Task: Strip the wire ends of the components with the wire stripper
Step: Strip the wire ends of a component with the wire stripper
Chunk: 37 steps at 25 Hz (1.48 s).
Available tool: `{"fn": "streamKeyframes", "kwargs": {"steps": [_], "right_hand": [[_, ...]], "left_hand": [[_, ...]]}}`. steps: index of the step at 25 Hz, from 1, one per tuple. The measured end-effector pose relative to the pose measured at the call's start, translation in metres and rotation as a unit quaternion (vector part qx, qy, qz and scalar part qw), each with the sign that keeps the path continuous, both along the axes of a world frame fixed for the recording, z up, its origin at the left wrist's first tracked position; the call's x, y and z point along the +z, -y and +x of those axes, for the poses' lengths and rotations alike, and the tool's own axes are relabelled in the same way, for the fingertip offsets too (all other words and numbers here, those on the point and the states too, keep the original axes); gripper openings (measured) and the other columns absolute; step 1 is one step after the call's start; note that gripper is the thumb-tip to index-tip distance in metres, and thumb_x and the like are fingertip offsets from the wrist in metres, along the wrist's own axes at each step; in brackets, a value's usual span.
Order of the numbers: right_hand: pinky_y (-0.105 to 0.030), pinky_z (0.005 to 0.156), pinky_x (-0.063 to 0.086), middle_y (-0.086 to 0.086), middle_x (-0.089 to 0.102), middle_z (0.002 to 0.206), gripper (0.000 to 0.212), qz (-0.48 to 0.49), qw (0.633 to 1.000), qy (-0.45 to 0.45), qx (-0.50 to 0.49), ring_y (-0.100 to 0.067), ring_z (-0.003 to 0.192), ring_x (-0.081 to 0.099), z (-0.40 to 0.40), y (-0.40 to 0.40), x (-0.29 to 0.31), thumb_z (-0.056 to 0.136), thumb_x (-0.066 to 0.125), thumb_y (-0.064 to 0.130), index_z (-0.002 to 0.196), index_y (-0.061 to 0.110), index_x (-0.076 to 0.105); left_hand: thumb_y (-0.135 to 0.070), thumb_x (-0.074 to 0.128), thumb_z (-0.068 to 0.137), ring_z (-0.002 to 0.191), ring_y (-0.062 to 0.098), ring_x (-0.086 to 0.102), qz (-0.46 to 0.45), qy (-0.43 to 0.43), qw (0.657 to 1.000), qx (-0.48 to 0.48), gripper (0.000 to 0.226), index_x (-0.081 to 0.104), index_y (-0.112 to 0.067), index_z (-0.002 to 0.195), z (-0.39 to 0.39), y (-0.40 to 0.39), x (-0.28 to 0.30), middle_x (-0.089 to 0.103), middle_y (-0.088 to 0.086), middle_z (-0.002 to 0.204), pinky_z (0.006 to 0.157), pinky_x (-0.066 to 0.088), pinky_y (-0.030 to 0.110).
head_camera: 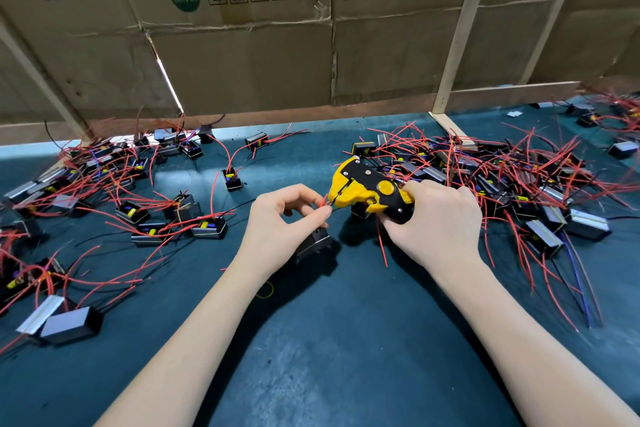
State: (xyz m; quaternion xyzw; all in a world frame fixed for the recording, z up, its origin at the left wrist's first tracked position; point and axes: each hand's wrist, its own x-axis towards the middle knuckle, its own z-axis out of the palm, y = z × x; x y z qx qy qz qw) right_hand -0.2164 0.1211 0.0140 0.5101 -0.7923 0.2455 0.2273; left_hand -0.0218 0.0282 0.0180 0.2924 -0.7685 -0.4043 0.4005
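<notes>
Small assembly workshop: green bench mat, wired components heaped at 9 and 3 o'clock, capacitor cartons at 12.

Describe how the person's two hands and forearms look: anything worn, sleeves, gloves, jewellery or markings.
Both hands are bare: the left hand and the right hand wear no gloves. No rings, watch or wristband show on either. Both forearms are uncovered from the wrist down to the bottom edge of the picture, so no sleeve is in view. No tape, bandage or markings show on them.

Glossy yellow-and-black plastic wire stripper, matt worn teal table mat, creased cardboard wall.
</notes>
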Motion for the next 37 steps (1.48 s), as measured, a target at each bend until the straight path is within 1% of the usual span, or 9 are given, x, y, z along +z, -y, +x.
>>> {"fn": "streamKeyframes", "kwargs": {"steps": [4,8,11,14,16,21,25,30,37], "right_hand": [[-0.028,0.056,0.028,-0.009,0.060,0.058,0.035,-0.012,1.000,0.017,-0.023,-0.035,0.059,0.060,0.000,0.000,0.001,0.066,0.080,0.043,0.060,0.015,0.059],[-0.038,0.070,0.036,-0.007,0.065,0.080,0.037,-0.050,0.998,-0.025,-0.021,-0.033,0.079,0.060,-0.005,0.001,-0.005,0.068,0.077,0.044,0.083,0.012,0.066],[-0.039,0.072,0.035,-0.007,0.064,0.082,0.042,-0.053,0.998,-0.010,-0.038,-0.033,0.081,0.060,-0.010,0.002,-0.007,0.070,0.075,0.049,0.085,0.011,0.065],[-0.038,0.070,0.036,-0.007,0.064,0.080,0.041,-0.065,0.997,-0.022,-0.027,-0.033,0.079,0.060,-0.010,0.003,-0.009,0.067,0.079,0.045,0.085,0.011,0.066],[-0.038,0.070,0.036,-0.007,0.063,0.080,0.040,-0.066,0.997,-0.033,-0.016,-0.033,0.080,0.060,-0.009,0.003,-0.009,0.065,0.079,0.043,0.086,0.011,0.067],[-0.038,0.071,0.037,-0.007,0.062,0.079,0.038,-0.058,0.998,-0.037,-0.014,-0.033,0.079,0.060,-0.009,0.002,-0.007,0.063,0.080,0.039,0.085,0.011,0.067],[-0.038,0.070,0.036,-0.006,0.062,0.077,0.036,-0.052,0.998,-0.043,0.004,-0.032,0.077,0.059,-0.005,0.001,-0.005,0.062,0.080,0.037,0.082,0.012,0.065],[-0.037,0.069,0.031,-0.005,0.061,0.074,0.034,-0.044,0.998,-0.046,0.014,-0.031,0.074,0.059,-0.004,0.001,-0.002,0.063,0.078,0.039,0.076,0.013,0.061],[-0.038,0.072,0.033,-0.005,0.062,0.077,0.036,-0.034,0.998,-0.043,0.014,-0.031,0.078,0.060,-0.003,0.002,-0.003,0.063,0.078,0.039,0.081,0.012,0.063]], "left_hand": [[-0.027,0.072,0.081,0.074,0.025,0.068,0.002,-0.001,1.000,-0.003,0.006,0.068,-0.029,0.077,0.001,0.001,0.000,0.067,-0.008,0.061,0.088,0.048,0.048],[-0.033,0.070,0.085,0.070,0.013,0.067,0.011,0.025,0.999,-0.023,0.009,0.074,-0.028,0.078,0.004,0.002,0.000,0.073,-0.006,0.068,0.087,0.049,0.051],[-0.031,0.072,0.087,0.065,0.003,0.063,-0.008,0.054,0.998,-0.038,0.013,0.075,-0.026,0.076,0.004,0.003,-0.002,0.073,-0.007,0.068,0.080,0.049,0.036],[-0.030,0.073,0.088,0.063,0.002,0.061,-0.005,0.065,0.997,-0.050,0.015,0.075,-0.025,0.074,0.002,0.003,-0.003,0.072,-0.006,0.067,0.072,0.046,0.018],[-0.029,0.073,0.087,0.062,0.002,0.062,0.011,0.058,0.997,-0.053,0.014,0.075,-0.025,0.074,0.002,0.002,-0.004,0.072,-0.005,0.066,0.067,0.046,0.013],[-0.027,0.073,0.088,0.064,0.006,0.065,0.037,0.033,0.998,-0.037,0.011,0.076,-0.025,0.077,0.001,0.003,-0.003,0.073,-0.003,0.066,0.074,0.052,0.029],[-0.026,0.074,0.087,0.061,0.003,0.062,0.035,0.049,0.997,-0.040,0.011,0.076,-0.022,0.077,0.001,0.002,-0.004,0.072,-0.002,0.065,0.067,0.050,0.018],[-0.024,0.074,0.087,0.060,0.004,0.063,0.047,0.047,0.997,-0.040,0.011,0.077,-0.020,0.077,0.001,0.002,-0.005,0.072,-0.001,0.064,0.063,0.048,0.013],[-0.021,0.074,0.087,0.065,0.019,0.071,0.081,0.027,0.996,-0.033,0.012,0.077,-0.018,0.075,0.001,0.003,-0.004,0.071,0.002,0.063,0.066,0.059,0.028]]}}
